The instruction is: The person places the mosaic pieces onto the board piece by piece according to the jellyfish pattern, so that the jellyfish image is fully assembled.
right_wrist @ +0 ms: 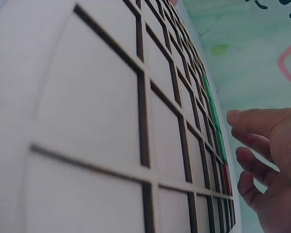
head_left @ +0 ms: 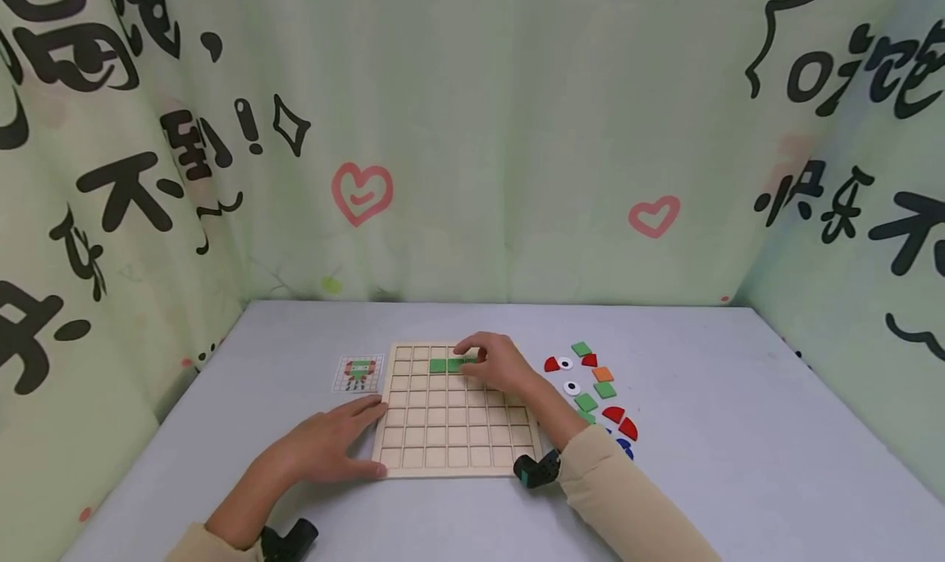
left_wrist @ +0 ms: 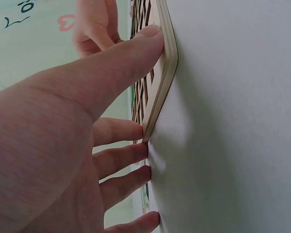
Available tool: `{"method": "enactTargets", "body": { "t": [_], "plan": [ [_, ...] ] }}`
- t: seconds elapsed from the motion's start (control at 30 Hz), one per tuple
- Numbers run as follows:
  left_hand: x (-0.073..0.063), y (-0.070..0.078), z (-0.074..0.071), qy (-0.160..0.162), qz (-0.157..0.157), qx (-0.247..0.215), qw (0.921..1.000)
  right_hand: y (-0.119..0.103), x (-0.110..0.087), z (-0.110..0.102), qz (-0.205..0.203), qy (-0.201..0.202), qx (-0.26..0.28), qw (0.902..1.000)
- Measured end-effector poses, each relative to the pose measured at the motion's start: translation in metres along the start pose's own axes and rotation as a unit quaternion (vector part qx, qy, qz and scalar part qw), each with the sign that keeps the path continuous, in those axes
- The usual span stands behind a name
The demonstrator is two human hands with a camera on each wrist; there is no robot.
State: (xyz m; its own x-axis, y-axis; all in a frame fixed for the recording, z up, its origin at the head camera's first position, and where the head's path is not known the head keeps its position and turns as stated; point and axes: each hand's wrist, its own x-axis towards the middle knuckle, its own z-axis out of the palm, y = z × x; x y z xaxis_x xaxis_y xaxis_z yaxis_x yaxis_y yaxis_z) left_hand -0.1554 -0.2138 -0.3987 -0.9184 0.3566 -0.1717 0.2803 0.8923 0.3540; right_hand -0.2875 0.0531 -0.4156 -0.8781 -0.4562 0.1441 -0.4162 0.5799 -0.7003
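Observation:
A wooden grid board (head_left: pixel 435 437) lies on the table. In its second row from the far edge sit several green square tiles (head_left: pixel 439 366), partly covered by the right hand. The right wrist view shows a red piece (right_wrist: pixel 226 179) in the grid beside the green tiles (right_wrist: pixel 213 114). My right hand (head_left: pixel 502 363) hovers over the board's far right part, fingers bent loosely, thumb and forefinger apart, nothing visible between them. Against the board's left edge rests my left hand (head_left: pixel 325 445), fingers extended; its thumb (left_wrist: pixel 145 39) touches the near corner.
A small card (head_left: pixel 358 374) printed with a gridded figure lies left of the board. Right of it are scattered loose pieces: green squares (head_left: pixel 586 402), an orange square (head_left: pixel 603 374), red wedges (head_left: pixel 628 428), round eye pieces (head_left: pixel 572 388) and blue ones, partly behind the right forearm.

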Motion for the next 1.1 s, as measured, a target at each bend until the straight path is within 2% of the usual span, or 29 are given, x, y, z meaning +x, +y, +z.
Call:
{"method": "enactTargets", "body": {
  "t": [0.57,0.9,1.1],
  "plan": [
    [-0.001,-0.001,0.001,0.004,0.007,-0.006,0.9999,0.031,-0.022,-0.027,0.096,0.035,-0.009,0.9947],
    [-0.002,-0.002,0.002,0.007,0.01,-0.007,0.9999,0.045,-0.035,-0.049,0.082,0.043,-0.043,0.9947],
    [-0.002,-0.003,0.002,0.011,0.016,-0.006,0.9998,0.057,-0.043,-0.062,0.097,0.042,-0.064,0.9923]
  ]
}}
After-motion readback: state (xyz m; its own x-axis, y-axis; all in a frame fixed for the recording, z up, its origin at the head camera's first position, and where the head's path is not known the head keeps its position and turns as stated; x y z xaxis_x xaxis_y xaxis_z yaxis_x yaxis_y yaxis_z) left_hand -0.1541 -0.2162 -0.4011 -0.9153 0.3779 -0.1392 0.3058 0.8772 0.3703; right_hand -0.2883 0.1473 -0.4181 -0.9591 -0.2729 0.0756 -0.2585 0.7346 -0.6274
